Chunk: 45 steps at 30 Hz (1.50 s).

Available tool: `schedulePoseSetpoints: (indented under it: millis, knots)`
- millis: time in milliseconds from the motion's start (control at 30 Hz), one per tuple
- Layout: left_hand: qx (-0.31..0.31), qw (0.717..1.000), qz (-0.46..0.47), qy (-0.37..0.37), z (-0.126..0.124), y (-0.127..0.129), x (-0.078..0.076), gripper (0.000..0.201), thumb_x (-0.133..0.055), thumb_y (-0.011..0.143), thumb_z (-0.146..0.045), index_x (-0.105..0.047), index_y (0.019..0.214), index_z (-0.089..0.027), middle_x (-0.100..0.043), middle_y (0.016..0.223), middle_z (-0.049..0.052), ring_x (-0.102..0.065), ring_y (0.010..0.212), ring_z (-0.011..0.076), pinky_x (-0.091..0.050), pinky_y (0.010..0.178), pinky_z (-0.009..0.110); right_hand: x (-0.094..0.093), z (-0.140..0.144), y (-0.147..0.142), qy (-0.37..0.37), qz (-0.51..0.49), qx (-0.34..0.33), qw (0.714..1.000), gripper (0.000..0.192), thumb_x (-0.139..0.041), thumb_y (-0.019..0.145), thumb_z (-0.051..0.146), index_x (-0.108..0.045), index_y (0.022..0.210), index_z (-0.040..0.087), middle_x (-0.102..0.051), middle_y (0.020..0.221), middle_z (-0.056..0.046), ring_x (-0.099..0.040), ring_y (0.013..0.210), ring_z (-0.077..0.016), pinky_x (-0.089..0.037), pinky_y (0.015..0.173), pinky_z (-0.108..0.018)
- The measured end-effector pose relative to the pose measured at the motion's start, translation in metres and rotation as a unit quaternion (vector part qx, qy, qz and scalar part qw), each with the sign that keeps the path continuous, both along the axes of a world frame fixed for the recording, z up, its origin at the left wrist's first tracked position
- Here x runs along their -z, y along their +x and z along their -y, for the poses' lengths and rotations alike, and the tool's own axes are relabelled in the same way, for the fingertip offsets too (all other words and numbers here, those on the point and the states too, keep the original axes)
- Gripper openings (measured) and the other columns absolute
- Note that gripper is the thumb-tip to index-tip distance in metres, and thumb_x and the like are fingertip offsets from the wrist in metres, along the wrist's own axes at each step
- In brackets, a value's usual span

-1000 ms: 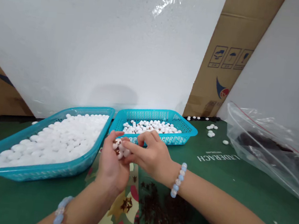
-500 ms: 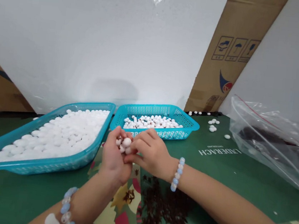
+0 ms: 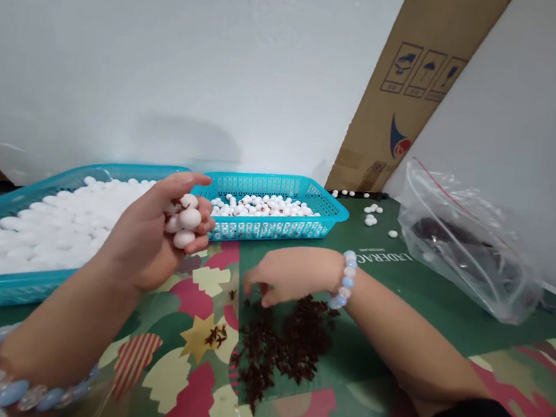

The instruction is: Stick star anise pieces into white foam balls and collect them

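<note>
Progress, judged from present layout: large turquoise plastic basket [image 3: 24, 273] at left heaped with plain round white beads [image 3: 44, 235]; smaller turquoise mesh basket [image 3: 276, 225] behind the hands only partly filled with white beads showing dark specks. Loose pile of small dark brown star-shaped pieces [image 3: 287, 343] lying on the patterned green counter [image 3: 398, 296]. Far more plain beads than speckled ones, so work judged early to midway.

Left hand [image 3: 154, 241]: raised above the counter, palm cupped, fingers curled around a cluster of white beads [image 3: 184, 218]; firm hold, nothing spilling.

Right hand [image 3: 290, 277]: lowered onto the far edge of the dark pile, fingertips bent down into it; whether a piece is pinched cannot be told.

Clear zip bag of dark material [image 3: 464, 250] at right, untouched.
</note>
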<state>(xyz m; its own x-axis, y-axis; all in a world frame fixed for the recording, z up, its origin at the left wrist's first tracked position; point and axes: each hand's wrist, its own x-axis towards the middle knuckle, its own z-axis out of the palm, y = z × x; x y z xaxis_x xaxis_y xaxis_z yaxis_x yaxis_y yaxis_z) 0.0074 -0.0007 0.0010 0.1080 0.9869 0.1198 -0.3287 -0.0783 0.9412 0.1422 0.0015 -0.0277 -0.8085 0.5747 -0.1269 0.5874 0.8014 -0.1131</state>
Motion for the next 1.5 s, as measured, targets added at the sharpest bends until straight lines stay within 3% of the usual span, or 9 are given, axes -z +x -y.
schedulePoseSetpoints:
  millis: [133, 300, 500, 667, 767, 867, 1033, 1300, 1500]
  knots:
    - [0.040, 0.998, -0.045, 0.029, -0.002, -0.006, 0.001, 0.019, -0.029, 0.056, -0.007, -0.047, 0.052, -0.012, -0.034, 0.034, -0.001, -0.034, 0.030, 0.0055, -0.021, 0.026, 0.012, 0.010, -0.002, -0.008, 0.027, -0.004, 0.022, 0.999, 0.019, -0.058, 0.058, 0.018, -0.058, 0.076, 0.011, -0.054, 0.049, -0.001, -0.040, 0.038, -0.0078, -0.025, 0.032, -0.019]
    - [0.065, 0.995, -0.070, 0.013, -0.006, -0.010, 0.005, 0.019, -0.029, 0.049, -0.004, -0.046, 0.043, -0.012, -0.035, 0.034, 0.000, -0.034, 0.029, 0.0063, -0.022, 0.024, 0.014, 0.022, -0.003, -0.019, 0.042, -0.047, 0.016, 0.998, 0.025, -0.051, 0.066, 0.026, -0.053, 0.088, 0.014, -0.059, 0.069, -0.005, -0.050, 0.055, -0.0118, -0.033, 0.041, -0.020]
    - [0.075, 0.994, -0.082, 0.000, -0.008, -0.012, 0.007, 0.020, -0.032, 0.049, 0.001, -0.046, 0.045, -0.012, -0.035, 0.032, -0.001, -0.034, 0.029, 0.0058, -0.023, 0.026, 0.014, 0.043, -0.010, -0.026, 0.080, -0.094, 0.039, 0.992, 0.008, -0.053, 0.061, 0.009, -0.057, 0.063, 0.015, -0.058, 0.061, -0.003, -0.049, 0.052, -0.0121, -0.031, 0.041, -0.021]
    - [0.044, 0.996, -0.073, -0.026, -0.013, -0.016, 0.012, 0.017, -0.036, 0.052, -0.002, -0.048, 0.052, -0.014, -0.035, 0.032, -0.002, -0.032, 0.027, 0.0050, -0.021, 0.024, 0.012, 0.016, -0.014, -0.016, 0.122, -0.210, 0.102, 0.965, 0.009, -0.048, 0.065, 0.008, -0.056, 0.064, 0.013, -0.058, 0.063, -0.002, -0.050, 0.058, -0.0103, -0.037, 0.051, -0.021]
    - [0.032, 0.997, -0.060, -0.043, -0.014, -0.014, 0.015, 0.007, -0.043, 0.054, -0.009, -0.048, 0.054, -0.014, -0.037, 0.034, -0.002, -0.031, 0.027, 0.0045, -0.020, 0.022, 0.012, -0.005, -0.012, -0.009, 0.156, -0.305, 0.132, 0.930, 0.011, -0.043, 0.071, 0.013, -0.054, 0.071, 0.014, -0.057, 0.071, -0.001, -0.049, 0.064, -0.0080, -0.038, 0.055, -0.020]
    - [0.038, 0.997, -0.053, -0.047, -0.012, -0.010, 0.014, 0.006, -0.049, 0.054, -0.016, -0.046, 0.049, -0.013, -0.038, 0.036, -0.002, -0.030, 0.027, 0.0033, -0.020, 0.022, 0.011, -0.015, -0.012, -0.009, 0.125, -0.433, 0.112, 0.886, 0.007, -0.047, 0.068, 0.014, -0.053, 0.067, 0.014, -0.056, 0.066, 0.002, -0.047, 0.058, -0.0056, -0.037, 0.051, -0.017]
    - [0.035, 0.999, -0.031, -0.012, -0.005, -0.006, 0.011, 0.012, -0.052, 0.055, -0.018, -0.045, 0.047, -0.014, -0.036, 0.036, -0.003, -0.031, 0.028, 0.0035, -0.022, 0.023, 0.012, -0.018, -0.013, -0.019, 0.035, -0.509, 0.080, 0.857, 0.003, -0.049, 0.065, 0.013, -0.052, 0.063, 0.013, -0.054, 0.060, 0.003, -0.047, 0.054, -0.0045, -0.038, 0.051, -0.016]
    - [-0.014, 0.997, 0.009, 0.077, -0.002, -0.003, 0.013, 0.011, -0.053, 0.054, -0.017, -0.046, 0.045, -0.015, -0.039, 0.036, -0.003, -0.035, 0.031, 0.0047, -0.025, 0.025, 0.012, -0.021, -0.012, -0.024, 0.059, -0.562, 0.068, 0.822, 0.005, -0.049, 0.064, 0.014, -0.049, 0.058, 0.014, -0.049, 0.055, 0.005, -0.041, 0.049, -0.0034, -0.034, 0.047, -0.015]
    - [-0.068, 0.979, -0.017, 0.190, -0.005, -0.001, 0.024, 0.008, -0.053, 0.052, -0.013, -0.055, 0.056, -0.019, -0.044, 0.040, -0.003, -0.038, 0.031, 0.0064, -0.028, 0.028, 0.016, -0.016, -0.010, -0.024, -0.008, -0.601, 0.076, 0.796, 0.006, -0.051, 0.062, 0.011, -0.049, 0.057, 0.013, -0.048, 0.059, 0.003, -0.044, 0.058, -0.0055, -0.036, 0.051, -0.017]
